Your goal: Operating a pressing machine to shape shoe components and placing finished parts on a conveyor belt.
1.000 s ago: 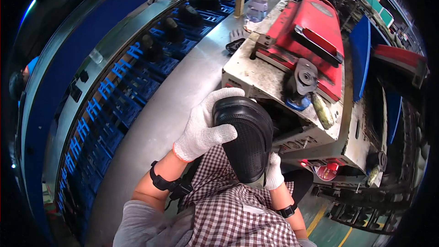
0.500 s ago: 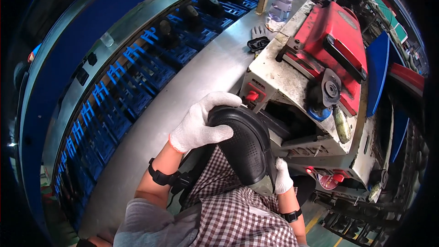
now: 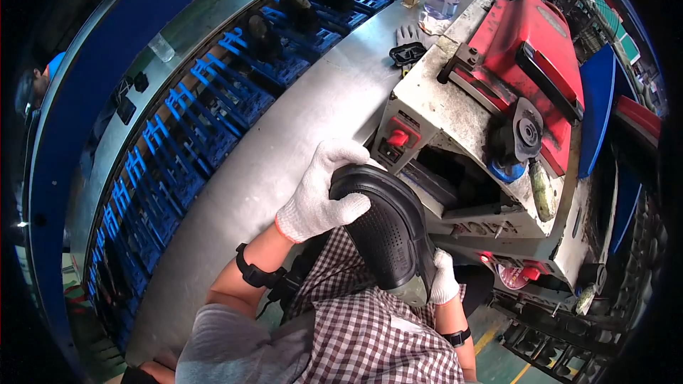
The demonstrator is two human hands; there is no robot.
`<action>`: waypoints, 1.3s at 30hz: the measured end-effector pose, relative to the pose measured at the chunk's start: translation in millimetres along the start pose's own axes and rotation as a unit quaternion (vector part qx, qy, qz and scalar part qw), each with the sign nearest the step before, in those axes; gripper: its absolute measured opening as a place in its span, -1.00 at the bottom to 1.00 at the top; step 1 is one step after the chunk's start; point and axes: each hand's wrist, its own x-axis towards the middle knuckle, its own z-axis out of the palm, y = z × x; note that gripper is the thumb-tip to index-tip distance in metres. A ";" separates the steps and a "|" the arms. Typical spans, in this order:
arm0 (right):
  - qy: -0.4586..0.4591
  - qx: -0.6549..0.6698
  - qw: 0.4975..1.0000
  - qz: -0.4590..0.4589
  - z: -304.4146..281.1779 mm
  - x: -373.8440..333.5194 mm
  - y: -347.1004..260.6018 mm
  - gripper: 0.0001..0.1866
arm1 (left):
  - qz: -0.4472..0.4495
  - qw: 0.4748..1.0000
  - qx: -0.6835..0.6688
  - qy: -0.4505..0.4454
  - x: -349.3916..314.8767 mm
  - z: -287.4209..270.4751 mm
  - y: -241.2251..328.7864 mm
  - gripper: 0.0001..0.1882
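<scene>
Between left hand (image 3: 316, 195), fingers clamped on one end, and right hand (image 3: 445, 277), gripping its edge: black shoe (image 3: 380, 231). Pale form (image 3: 411, 290) partly bare; looks partway on or off.

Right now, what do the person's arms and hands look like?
The left hand and right hand wear white knitted gloves; the left one has an orange edge. A black strap with a black box circles the left arm, a black band the right arm. A grey sleeve shows on the left.
</scene>
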 end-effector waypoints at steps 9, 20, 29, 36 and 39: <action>0.011 0.012 1.000 0.005 5.2 -7.7 -0.3 -0.32 | 0.072 0.992 0.101 -0.019 0.7 -9.7 -10.1 -0.64; -0.065 -0.056 0.994 -0.071 24.2 -6.3 -7.6 -0.12 | -0.036 0.992 -0.068 0.105 5.2 15.8 -5.9 -0.42; -0.123 -0.376 0.879 -0.267 22.3 13.9 -10.7 -0.31 | -0.092 0.976 -0.156 0.122 5.7 15.8 -9.1 -0.51; -0.111 -0.378 0.883 -0.254 25.4 13.1 -3.8 -0.30 | -0.097 0.969 -0.181 0.136 5.6 13.0 -11.4 -0.54; -0.104 -0.389 0.880 -0.253 23.2 13.5 -1.8 -0.29 | -0.102 0.965 -0.190 0.148 6.2 7.8 -18.7 -0.56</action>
